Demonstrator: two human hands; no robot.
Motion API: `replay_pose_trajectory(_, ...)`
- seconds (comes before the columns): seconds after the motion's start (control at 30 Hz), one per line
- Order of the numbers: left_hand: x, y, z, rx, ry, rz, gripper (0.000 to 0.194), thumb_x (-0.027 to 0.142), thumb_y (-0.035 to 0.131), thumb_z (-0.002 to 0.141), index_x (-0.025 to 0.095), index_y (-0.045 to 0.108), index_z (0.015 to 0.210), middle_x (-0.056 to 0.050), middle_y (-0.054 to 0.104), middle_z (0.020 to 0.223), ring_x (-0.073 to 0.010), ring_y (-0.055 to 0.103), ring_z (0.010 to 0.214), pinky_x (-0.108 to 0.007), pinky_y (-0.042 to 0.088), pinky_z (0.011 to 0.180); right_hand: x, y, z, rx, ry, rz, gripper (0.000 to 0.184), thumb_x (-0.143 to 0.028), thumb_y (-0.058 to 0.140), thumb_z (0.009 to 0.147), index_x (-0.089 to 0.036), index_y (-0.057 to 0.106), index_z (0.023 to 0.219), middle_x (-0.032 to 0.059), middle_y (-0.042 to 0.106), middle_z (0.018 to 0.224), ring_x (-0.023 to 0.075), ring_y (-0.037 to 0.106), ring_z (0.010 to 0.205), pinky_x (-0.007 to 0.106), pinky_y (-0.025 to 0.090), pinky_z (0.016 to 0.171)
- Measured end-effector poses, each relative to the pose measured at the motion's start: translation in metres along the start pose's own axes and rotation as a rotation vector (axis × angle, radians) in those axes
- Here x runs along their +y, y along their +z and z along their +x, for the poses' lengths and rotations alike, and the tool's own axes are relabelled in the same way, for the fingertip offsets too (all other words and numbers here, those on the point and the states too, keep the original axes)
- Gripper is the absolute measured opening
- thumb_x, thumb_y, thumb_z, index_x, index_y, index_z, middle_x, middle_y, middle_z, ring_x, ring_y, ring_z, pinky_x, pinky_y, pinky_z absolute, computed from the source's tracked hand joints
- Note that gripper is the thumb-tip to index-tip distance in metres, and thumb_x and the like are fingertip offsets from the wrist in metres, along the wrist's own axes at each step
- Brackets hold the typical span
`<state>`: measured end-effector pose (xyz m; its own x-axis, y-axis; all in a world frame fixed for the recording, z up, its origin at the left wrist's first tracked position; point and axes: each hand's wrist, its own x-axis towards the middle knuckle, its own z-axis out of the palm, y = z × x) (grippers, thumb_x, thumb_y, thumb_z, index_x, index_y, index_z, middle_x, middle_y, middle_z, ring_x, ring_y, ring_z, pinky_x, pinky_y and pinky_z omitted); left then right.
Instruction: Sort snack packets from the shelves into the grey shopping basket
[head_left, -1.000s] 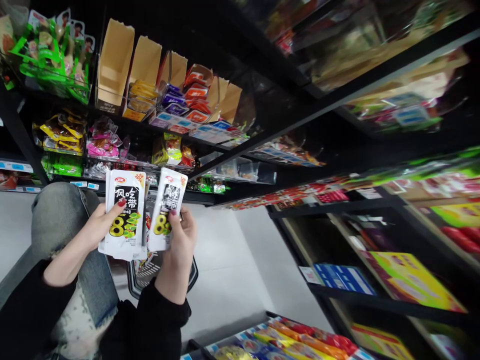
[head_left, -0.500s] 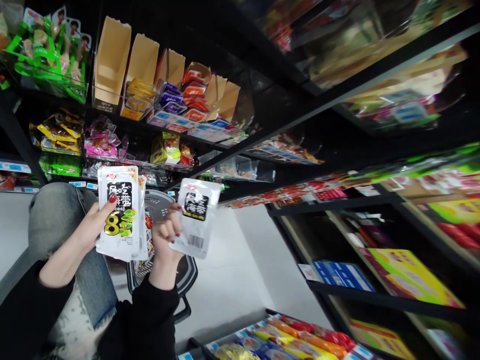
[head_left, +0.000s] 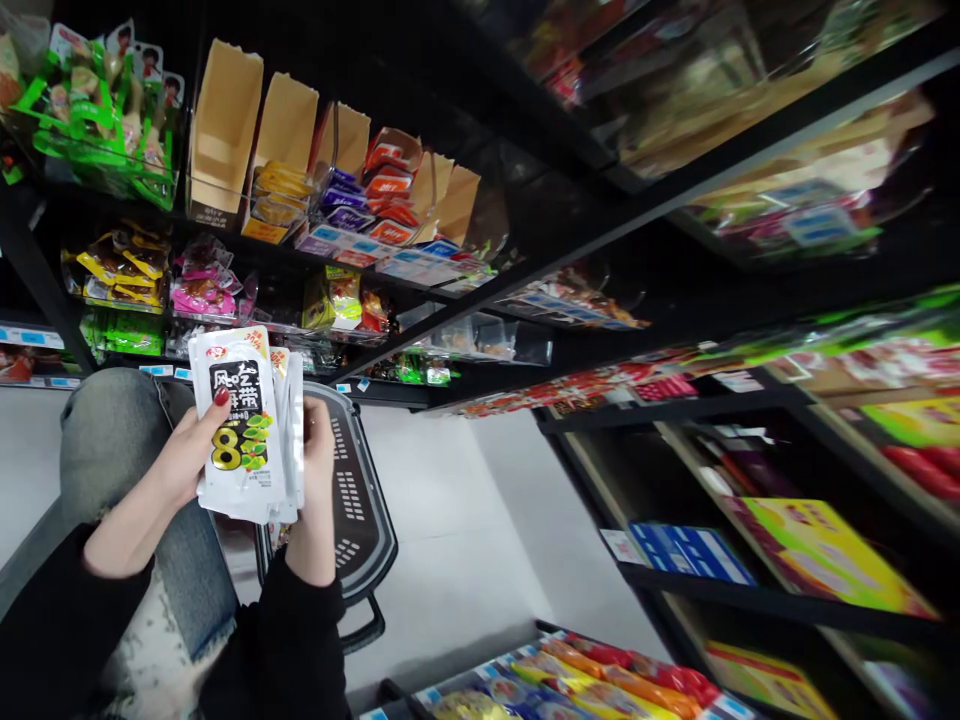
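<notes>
Two-handed, holding a loose stack of white pouches over the left part of a dark shopping basket. Pinching the stack at its edge away from the basket with the left hand, pressing the thumb on the front. Touching the basket-side edge with the right hand; cannot tell whether pinching a pouch, with fingertips hidden. Showing, left of the basket, a denim-clad knee; beyond the basket, brown cartons on a black shelf; to its lower right, bright packets.

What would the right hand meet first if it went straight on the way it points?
Probably the low shelf ahead of the right hand, at its front edge; depth is unclear.
</notes>
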<state>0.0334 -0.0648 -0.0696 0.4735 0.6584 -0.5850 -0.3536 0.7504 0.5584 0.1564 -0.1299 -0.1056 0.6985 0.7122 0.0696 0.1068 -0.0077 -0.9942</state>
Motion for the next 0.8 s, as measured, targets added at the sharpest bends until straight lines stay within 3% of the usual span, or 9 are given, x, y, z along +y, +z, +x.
replay_pose_trajectory(0.13, -0.006, -0.004, 0.005, 0.057, 0.012, 0.068, 0.040, 0.039, 0.077, 0.066, 0.012, 0.066, 0.093, -0.010, 0.076, 0.079, -0.0268, 0.072, 0.078, -0.038, 0.058, 0.074, -0.019, -0.009, -0.010, 0.198, -0.049, 0.134, 0.015, -0.035, 0.056, 0.079, -0.022, 0.053, 0.088, -0.0049, 0.048, 0.070, 0.0106, 0.046, 0.060, 0.025, 0.038, 0.061)
replay_pose_trajectory(0.27, -0.011, -0.007, 0.009, -0.077, 0.062, 0.170, 0.047, 0.049, 0.078, 0.059, 0.013, 0.069, 0.089, -0.009, 0.076, 0.078, -0.0262, 0.071, 0.073, -0.036, 0.058, 0.070, -0.038, 0.001, -0.023, 0.025, -0.096, -0.100, 0.018, -0.033, 0.064, 0.076, -0.021, 0.056, 0.086, -0.0037, 0.051, 0.069, 0.0121, 0.048, 0.064, 0.026, 0.038, 0.062)
replay_pose_trajectory(0.43, -0.012, -0.006, 0.010, -0.187, 0.120, 0.259, 0.053, 0.055, 0.077, 0.056, 0.013, 0.072, 0.088, -0.009, 0.076, 0.081, -0.0269, 0.071, 0.076, -0.034, 0.057, 0.072, -0.041, 0.014, -0.024, 0.027, -0.020, -0.209, 0.022, -0.032, 0.070, 0.071, -0.020, 0.052, 0.076, -0.0070, 0.046, 0.060, 0.0099, 0.041, 0.056, 0.024, 0.033, 0.056)
replay_pose_trajectory(0.67, -0.012, -0.012, 0.013, -0.175, 0.108, 0.284, 0.053, 0.058, 0.070, 0.064, 0.013, 0.072, 0.092, -0.010, 0.076, 0.083, -0.0261, 0.071, 0.075, -0.034, 0.057, 0.070, -0.036, -0.007, -0.015, 0.191, 0.055, 0.002, 0.023, -0.036, 0.066, 0.075, -0.020, 0.049, 0.079, -0.0034, 0.055, 0.073, 0.0114, 0.052, 0.066, 0.025, 0.040, 0.062)
replay_pose_trajectory(0.8, -0.010, -0.011, 0.013, -0.201, 0.074, 0.258, 0.056, 0.057, 0.072, 0.062, 0.011, 0.071, 0.094, -0.011, 0.076, 0.081, -0.0276, 0.071, 0.074, -0.038, 0.057, 0.070, -0.027, -0.020, -0.012, 0.062, 0.159, 0.347, 0.020, -0.031, 0.067, 0.075, -0.020, 0.053, 0.083, -0.0059, 0.052, 0.065, 0.0081, 0.047, 0.053, 0.021, 0.037, 0.052)
